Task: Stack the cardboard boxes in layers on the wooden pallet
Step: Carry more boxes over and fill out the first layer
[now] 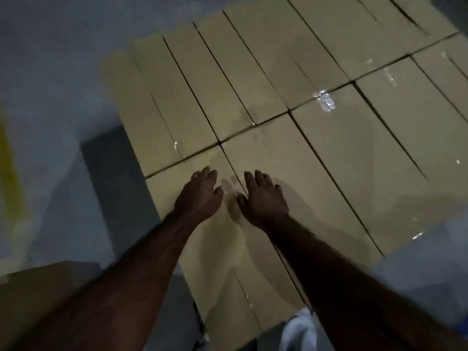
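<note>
We see flat rectangular cardboard boxes point(329, 158) in a dull tan, their dark seams drawing a grid of long parallel lines. Shiny tape strips point(325, 101) glint silver-white on them. The smooth concrete floor point(50, 84) is blue-grey, with a blurred yellow painted stripe point(11, 168) across it.

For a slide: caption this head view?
Left hand and right hand, open, palms down over a packed layer of cardboard boxes.
</note>
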The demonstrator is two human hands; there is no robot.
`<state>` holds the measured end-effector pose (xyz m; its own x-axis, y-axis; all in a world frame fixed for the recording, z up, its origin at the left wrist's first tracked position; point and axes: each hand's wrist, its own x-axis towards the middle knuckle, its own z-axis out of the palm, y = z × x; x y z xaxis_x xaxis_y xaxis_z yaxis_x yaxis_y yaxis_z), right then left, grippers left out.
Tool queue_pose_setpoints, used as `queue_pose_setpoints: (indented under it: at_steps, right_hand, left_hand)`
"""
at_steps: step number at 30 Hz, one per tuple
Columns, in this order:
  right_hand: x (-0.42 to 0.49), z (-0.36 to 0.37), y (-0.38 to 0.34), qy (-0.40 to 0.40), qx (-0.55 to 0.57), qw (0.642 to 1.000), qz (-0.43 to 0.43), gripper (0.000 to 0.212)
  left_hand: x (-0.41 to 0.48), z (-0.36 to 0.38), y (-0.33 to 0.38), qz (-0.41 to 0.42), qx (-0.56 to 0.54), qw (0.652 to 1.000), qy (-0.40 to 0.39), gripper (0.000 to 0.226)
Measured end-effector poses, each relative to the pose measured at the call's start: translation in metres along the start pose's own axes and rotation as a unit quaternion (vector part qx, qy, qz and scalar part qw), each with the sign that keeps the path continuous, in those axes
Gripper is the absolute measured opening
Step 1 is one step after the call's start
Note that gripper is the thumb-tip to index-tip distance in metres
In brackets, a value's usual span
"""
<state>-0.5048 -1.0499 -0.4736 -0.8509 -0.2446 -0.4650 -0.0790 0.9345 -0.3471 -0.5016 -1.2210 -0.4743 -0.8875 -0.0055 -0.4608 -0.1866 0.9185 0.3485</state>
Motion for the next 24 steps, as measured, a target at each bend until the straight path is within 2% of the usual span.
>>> queue_pose_setpoints:
  at_steps: [5,13,17,21,24]
  right_hand:
    - [0.028,-0.012,-0.049,0.005,0.001,0.999,-0.032,0.065]
    - [0.086,-0.025,-0.072,0.004,-0.042,0.998,-0.045,0.07]
    - [0.142,-0.018,-0.088,0.001,-0.029,1.0,-0.003,0.077]
    - [0.202,-0.003,-0.099,-0.04,-0.021,0.994,0.099,0.096]
    - [0.223,0.014,-0.11,-0.079,-0.035,0.982,0.166,0.098]
  left_hand:
    - [0.014,-0.05,-0.038,-0.007,0.005,1.0,0.013,0.056]
    - [0.076,-0.104,-0.073,-0.013,0.004,0.999,0.049,0.06]
    - [0.145,-0.102,-0.097,0.047,0.059,0.996,0.049,0.069]
    - [0.218,-0.088,-0.126,0.115,0.159,0.98,-0.034,0.086]
    - [0.237,-0.081,-0.146,0.171,0.19,0.962,-0.096,0.087]
